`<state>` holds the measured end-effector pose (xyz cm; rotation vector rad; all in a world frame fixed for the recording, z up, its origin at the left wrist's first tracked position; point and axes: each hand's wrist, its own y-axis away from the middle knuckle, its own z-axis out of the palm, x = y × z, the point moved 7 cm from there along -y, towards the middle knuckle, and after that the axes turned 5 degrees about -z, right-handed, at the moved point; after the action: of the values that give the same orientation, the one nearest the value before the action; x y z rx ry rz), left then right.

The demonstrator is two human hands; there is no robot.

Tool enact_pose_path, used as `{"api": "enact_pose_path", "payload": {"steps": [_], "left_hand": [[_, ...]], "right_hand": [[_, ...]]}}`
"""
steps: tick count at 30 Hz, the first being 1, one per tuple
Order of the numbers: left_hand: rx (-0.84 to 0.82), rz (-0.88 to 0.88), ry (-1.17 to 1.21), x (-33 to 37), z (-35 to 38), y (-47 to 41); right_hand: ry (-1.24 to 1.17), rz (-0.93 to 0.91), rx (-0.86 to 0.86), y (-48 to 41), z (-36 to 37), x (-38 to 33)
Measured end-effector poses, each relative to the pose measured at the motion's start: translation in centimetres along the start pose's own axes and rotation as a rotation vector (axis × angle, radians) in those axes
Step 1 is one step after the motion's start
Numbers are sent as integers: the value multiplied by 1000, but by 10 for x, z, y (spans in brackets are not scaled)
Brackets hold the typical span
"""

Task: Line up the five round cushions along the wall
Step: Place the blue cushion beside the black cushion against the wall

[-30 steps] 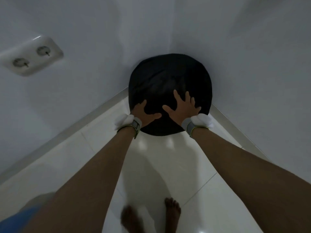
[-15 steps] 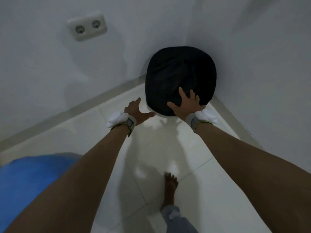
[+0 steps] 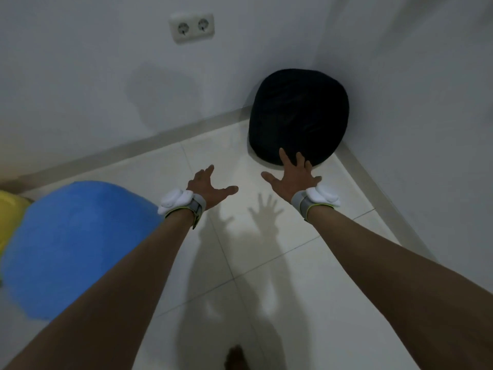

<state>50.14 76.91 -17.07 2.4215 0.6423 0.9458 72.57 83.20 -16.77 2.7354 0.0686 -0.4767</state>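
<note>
Black cushion [image 3: 298, 121] is standing propped on edge in the far right corner, where the two walls meet, with its bottom edge on the tiled floor [image 3: 269, 265]. Right hand [image 3: 292, 177] is reaching out to its lower edge, fingers straight and spread, gripping nothing. The fingertips are overlapping the cushion's rim, but real contact is hard to tell. Left hand [image 3: 210, 186] is hovering over bare tile left of the black cushion, apart from it, fingers spread wide and thumb out, holding nothing.

Blue cushion [image 3: 77, 244] is lying at the near left, partly hidden behind the left forearm, well apart from the black one. Yellow cushion [image 3: 8, 209] is peeking in at the left edge, just beside the blue one, mostly cut off.

A double wall socket [image 3: 191, 27] is sitting high on the far wall [image 3: 80, 89], and a pale skirting board [image 3: 133, 150] is running along its foot. Both wrists are wearing grey straps with white pods: left strap [image 3: 184, 204], right strap [image 3: 317, 198]. Hand shadows are falling on the tile between the arms. A bare foot [image 3: 236, 357] is showing, blurred, at the near edge.
</note>
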Motion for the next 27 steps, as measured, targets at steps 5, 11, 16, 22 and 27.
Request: {"api": "enact_pose_path", "payload": {"steps": [5, 11, 16, 22, 27], "left_hand": [[62, -16, 45, -24, -1, 41], [76, -15, 77, -35, 12, 88], [104, -1, 87, -38, 8, 105], [149, -32, 140, -64, -3, 121], [222, -122, 193, -128, -38, 143]], "right_hand": [[13, -25, 19, 38, 3, 2], [35, -45, 25, 84, 3, 9], [34, -69, 23, 102, 1, 5], [59, -116, 5, 117, 7, -22], [66, -243, -27, 128, 38, -92]]}}
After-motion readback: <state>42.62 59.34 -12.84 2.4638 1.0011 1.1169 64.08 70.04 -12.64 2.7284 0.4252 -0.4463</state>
